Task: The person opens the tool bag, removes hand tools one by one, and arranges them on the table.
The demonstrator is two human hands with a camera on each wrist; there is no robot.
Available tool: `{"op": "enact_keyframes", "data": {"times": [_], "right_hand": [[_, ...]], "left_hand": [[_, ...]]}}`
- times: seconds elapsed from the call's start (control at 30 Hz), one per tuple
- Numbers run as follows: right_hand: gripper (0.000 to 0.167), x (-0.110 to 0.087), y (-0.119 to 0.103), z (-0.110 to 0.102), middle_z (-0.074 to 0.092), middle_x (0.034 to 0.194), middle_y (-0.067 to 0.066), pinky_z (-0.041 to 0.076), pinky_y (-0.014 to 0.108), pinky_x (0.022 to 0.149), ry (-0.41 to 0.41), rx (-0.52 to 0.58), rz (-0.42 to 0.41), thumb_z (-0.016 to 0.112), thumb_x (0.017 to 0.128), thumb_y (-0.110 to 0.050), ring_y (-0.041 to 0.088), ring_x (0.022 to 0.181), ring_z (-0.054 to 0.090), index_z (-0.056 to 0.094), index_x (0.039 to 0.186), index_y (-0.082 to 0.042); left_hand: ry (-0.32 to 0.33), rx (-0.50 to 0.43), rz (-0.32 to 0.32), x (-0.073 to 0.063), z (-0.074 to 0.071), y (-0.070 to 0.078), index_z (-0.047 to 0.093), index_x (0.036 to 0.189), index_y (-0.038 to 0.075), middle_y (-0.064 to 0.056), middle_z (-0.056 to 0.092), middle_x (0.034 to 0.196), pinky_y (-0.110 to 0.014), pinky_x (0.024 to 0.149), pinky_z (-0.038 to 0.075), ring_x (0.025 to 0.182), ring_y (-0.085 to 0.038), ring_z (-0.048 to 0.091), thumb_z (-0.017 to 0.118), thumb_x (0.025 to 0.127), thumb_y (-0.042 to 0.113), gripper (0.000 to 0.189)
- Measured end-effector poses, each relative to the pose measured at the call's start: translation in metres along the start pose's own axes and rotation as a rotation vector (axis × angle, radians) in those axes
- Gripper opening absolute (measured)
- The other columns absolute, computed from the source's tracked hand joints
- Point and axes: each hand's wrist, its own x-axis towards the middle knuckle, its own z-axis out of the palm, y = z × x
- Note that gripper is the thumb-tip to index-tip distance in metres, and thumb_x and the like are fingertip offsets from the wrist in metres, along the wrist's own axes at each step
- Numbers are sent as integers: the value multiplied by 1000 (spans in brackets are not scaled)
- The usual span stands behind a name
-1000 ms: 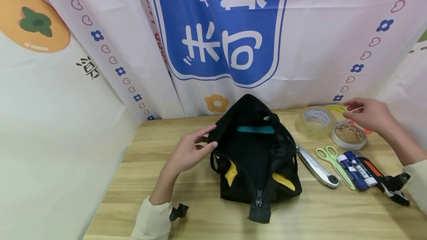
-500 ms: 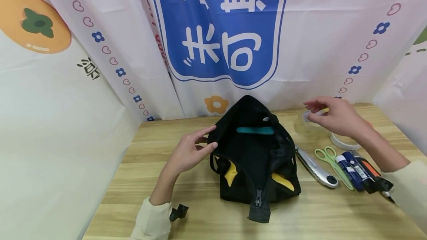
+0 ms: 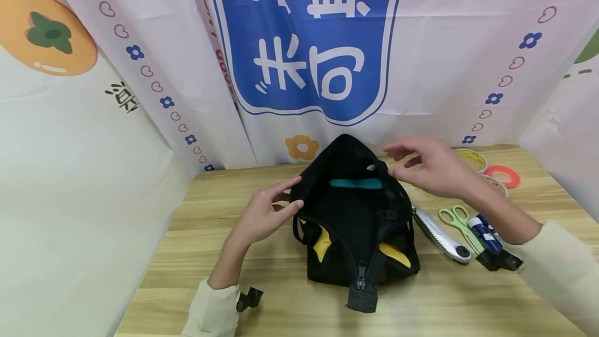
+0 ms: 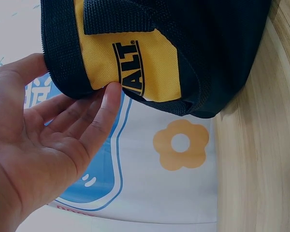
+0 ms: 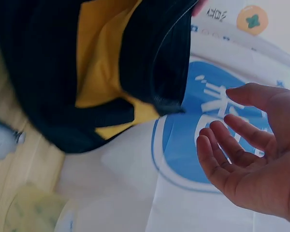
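Observation:
A black and yellow tool bag [image 3: 323,269] stands unzipped on the table, its mouth gaping. Inside it a teal strip-shaped thing [image 3: 356,184] shows near the back. My left hand [image 3: 264,212] holds the left rim; in the left wrist view the thumb is at the zipper edge and the fingers lie against the yellow side panel [image 4: 154,67]. My right hand [image 3: 430,168] hovers at the bag's right rim, fingers spread and loosely bent. Nothing lies in its palm in the right wrist view, where the hand [image 5: 261,150] is apart from the bag [image 5: 34,87].
Right of the bag lie a silver utility knife [image 3: 442,235], green scissors [image 3: 460,222] and dark blue tubes [image 3: 485,235]. Behind my right forearm are a yellow-lined tape roll [image 3: 472,159] and a red ring [image 3: 505,176]. A clear tape roll [image 5: 34,210] shows in the right wrist view.
My right hand has swept left, from over the tape rolls to the bag's right rim. The left hand keeps its place on the left rim, and the bag stays put.

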Motion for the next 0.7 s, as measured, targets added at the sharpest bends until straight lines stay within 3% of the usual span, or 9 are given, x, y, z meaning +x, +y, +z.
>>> {"op": "enact_keyframes", "data": {"times": [0.33,0.7], "right_hand": [[47,19,-26,27,68,144,14,60,54,107,-85,0,-87,76,100,-17,32,128,67,65,144,-7],[59,41,-26,63,64,149,15,55,55,113,-221,-13,-92,80,96,-20,36,134,64,59,149,-5]], "left_hand": [[7,-3,-5,-2,-3,1,58,156,14,-15,57,160,-46,96,66,122,-35,74,72,104,24,54],[5,5,-1,0,-3,-1,58,156,16,-15,59,157,-45,97,65,121,-33,74,73,104,24,55]]}}
